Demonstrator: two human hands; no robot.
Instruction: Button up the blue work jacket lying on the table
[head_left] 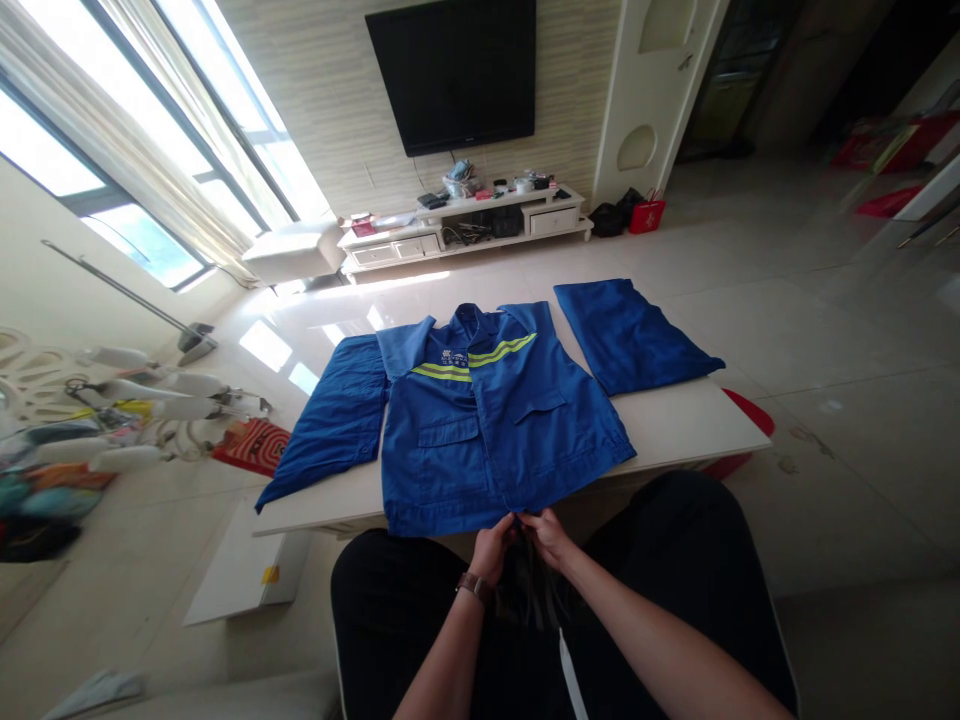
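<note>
A blue work jacket (480,420) with yellow reflective stripes lies front-up on a white low table (675,425), its left sleeve spread out to the side. My left hand (493,545) and my right hand (546,535) are side by side at the jacket's bottom hem in the middle. Both are closed in a pinch on the hem where the two front panels meet. I wear a watch on the left wrist. My knees in black trousers sit just below the table edge.
A folded blue garment (626,335) lies on the table's far right. A TV stand (465,225) under a wall TV stands beyond. A red object (750,412) pokes out under the table's right end, clutter and a red bag (251,445) lie on the floor at left.
</note>
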